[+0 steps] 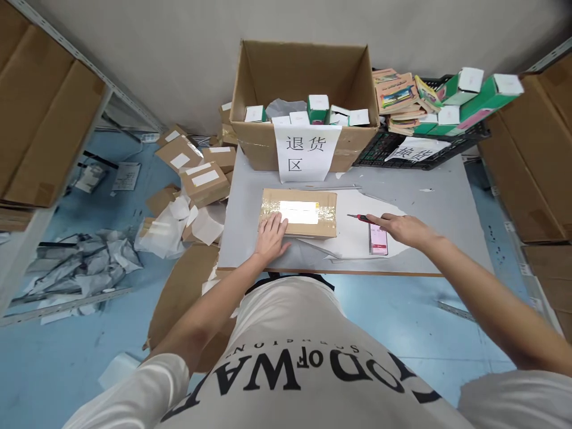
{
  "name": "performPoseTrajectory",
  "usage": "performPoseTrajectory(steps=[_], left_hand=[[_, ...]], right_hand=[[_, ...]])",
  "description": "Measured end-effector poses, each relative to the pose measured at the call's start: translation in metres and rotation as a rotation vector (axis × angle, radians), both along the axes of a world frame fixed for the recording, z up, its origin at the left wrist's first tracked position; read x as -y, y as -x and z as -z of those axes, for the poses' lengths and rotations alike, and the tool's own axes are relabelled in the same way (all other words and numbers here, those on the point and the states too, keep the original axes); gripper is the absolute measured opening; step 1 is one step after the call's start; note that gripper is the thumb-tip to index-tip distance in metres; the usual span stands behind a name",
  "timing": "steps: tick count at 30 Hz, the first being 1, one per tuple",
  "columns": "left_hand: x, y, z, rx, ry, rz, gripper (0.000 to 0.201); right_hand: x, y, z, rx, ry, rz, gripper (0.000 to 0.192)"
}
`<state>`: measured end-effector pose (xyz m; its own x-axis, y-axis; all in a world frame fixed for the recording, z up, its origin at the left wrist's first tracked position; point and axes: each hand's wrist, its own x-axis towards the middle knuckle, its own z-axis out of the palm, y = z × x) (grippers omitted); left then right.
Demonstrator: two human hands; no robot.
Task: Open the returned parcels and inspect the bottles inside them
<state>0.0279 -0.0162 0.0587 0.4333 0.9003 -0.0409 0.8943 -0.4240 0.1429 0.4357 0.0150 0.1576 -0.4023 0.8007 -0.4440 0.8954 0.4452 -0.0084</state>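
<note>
A small taped cardboard box (298,229) with a white label (298,212) lies on the grey table. My left hand (270,238) rests flat on its near left corner, fingers stretched over the top. My right hand (399,228) is closed round a red-and-black utility knife (363,218). Its narrow blade points left towards the box, apart from it. Just below that hand lies a phone (378,241) with a pink screen, partly covered by the hand. White paper or film (351,238) spreads under the phone and beside the box.
A big open carton (259,143) with green-and-white boxes stands at the table's back. Right of it, a black crate (379,152) holds booklets (395,95) and green boxes (485,104). Opened cartons (205,182) and wrapping (170,229) pile up left of the table (447,202).
</note>
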Motion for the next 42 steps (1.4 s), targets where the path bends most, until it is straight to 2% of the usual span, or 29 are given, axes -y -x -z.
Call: performPoseTrajectory(steps=[3,5,9,12,15,19,25,30,37,42], left_hand=[[0.002,-0.002,0.0,0.003,-0.007,-0.018,0.068],[0.002,-0.004,-0.001,0.008,-0.013,-0.035,0.063],[-0.001,-0.006,-0.004,0.027,-0.009,-0.071,0.06],[-0.003,-0.007,-0.005,0.04,-0.018,-0.106,0.061],[-0.002,-0.009,-0.004,0.028,-0.033,-0.102,0.064],[0.0,-0.014,0.001,0.001,-0.03,-0.047,0.07],[-0.001,-0.018,0.008,-0.028,-0.019,-0.076,0.069],[-0.003,-0.019,0.005,-0.032,-0.005,-0.079,0.072],[-0.034,-0.025,-0.006,-0.034,0.014,-0.007,0.109],[-0.045,-0.027,-0.005,-0.036,0.036,0.031,0.111]], right_hand=[[0.021,-0.001,0.019,-0.294,-0.054,0.181,0.054],[0.032,0.003,0.038,-0.543,-0.051,0.361,0.053],[0.048,0.027,0.082,-1.027,0.117,0.78,0.067],[0.053,0.049,0.106,-1.273,0.221,0.919,0.076],[0.053,0.065,0.118,-1.398,0.261,0.967,0.08],[0.048,0.072,0.124,-1.465,0.266,0.99,0.081],[0.043,0.074,0.124,-1.47,0.294,0.975,0.083],[0.044,0.072,0.12,-1.467,0.317,0.94,0.083],[0.038,0.059,0.117,-1.431,0.356,0.904,0.081],[0.033,0.053,0.114,-1.419,0.381,0.896,0.08]])
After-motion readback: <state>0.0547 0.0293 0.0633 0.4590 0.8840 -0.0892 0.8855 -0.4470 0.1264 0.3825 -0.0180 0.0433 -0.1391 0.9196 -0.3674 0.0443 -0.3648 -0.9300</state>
